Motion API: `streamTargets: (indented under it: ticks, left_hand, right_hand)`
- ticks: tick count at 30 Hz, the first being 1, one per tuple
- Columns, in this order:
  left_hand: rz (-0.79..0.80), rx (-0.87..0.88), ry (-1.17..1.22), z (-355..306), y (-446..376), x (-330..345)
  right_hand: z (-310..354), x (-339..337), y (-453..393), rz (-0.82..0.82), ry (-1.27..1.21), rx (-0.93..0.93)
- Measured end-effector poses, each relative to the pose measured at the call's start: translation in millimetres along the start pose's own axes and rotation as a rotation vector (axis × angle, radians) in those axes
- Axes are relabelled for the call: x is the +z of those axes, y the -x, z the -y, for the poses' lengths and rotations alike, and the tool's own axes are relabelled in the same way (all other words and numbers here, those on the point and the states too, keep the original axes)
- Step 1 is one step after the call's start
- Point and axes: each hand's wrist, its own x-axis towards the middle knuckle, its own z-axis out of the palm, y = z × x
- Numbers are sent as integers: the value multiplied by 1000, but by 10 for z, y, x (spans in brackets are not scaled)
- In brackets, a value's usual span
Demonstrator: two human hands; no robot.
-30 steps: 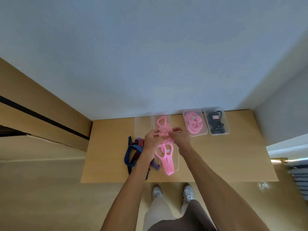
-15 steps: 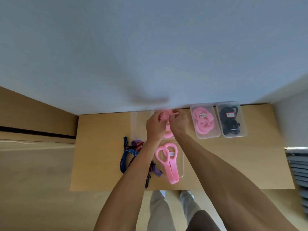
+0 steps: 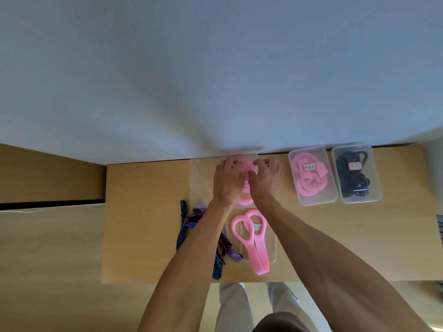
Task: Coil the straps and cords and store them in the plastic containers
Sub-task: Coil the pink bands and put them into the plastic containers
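Against the wall at the far edge of the wooden table [image 3: 143, 224], a clear open container [image 3: 203, 178] held a coiled pink strap [image 3: 245, 198], largely covered by both hands. The left hand [image 3: 227, 180] and right hand [image 3: 266, 179] lay side by side over the coil, fingers bent down onto it; whether they pinched or merely pressed could not be determined. To the right, a lidded container [image 3: 312, 176] held another coiled pink band, and beside it a second lidded container [image 3: 357, 173] held black cord; each carried a small label. Nearer the person, a loose pink strap [image 3: 254, 243] lay on a clear lid [image 3: 271, 248], its loops towards the wall and its long axis running to the near table edge. Just left of it lay a tangle of blue striped and purple straps [image 3: 187, 233], partly hidden by the left forearm.
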Motion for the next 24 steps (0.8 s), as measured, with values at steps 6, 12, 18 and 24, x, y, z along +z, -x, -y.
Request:
streamTargets:
  ticks: [6,12,18,24]
  left_hand:
    - [69,66,-8,40,24,95]
    - [42,97,-16,-56,-63,26]
    - [-131,-199,69,-171,288,-233]
    - [100,-480,90,-366,1050,-197]
  right_hand:
    - [-66,92,-6,52,118,-54]
    - [-98,-42,19,78,12,-83]
    - [-103,-408,286,49,-194,23]
    - [-351,-543,829,307,-134,294]
